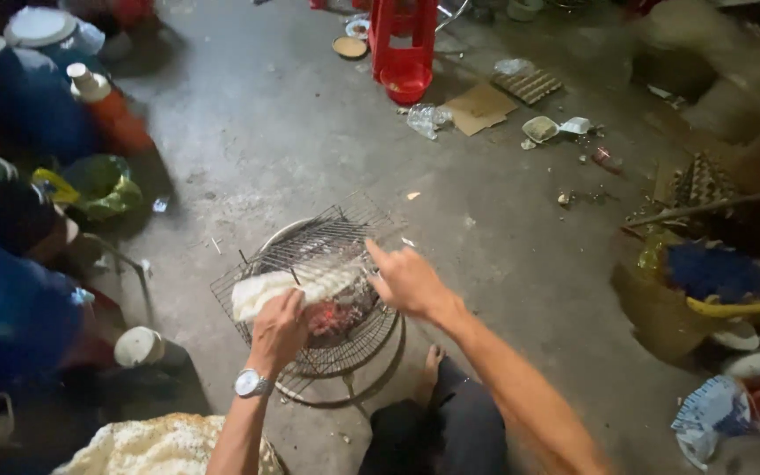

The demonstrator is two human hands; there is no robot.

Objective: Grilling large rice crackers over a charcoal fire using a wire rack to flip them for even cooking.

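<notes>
Left hand: my left hand [279,327] pinched the pale flat rice cake [292,288], grip clenched on its edge.
Right hand: my right hand [408,281] hovered released, fingers spread, holding nothing.
Cake: over the wire grill rack [327,242] above glowing coals [336,317].
Doing it well: I judged it wise to keep fingers clear of the heat.

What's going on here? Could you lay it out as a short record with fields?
Setting: concrete floor, person crouched over a small round charcoal stove
On the stove: square wire grill rack above glowing embers
Left hand: wears a wristwatch, grips a pale flat sheet lying on the rack
Right hand: open, fingers spread at the sheet's right end
Nearby: red plastic stool, cardboard scrap, white-capped container
</notes>
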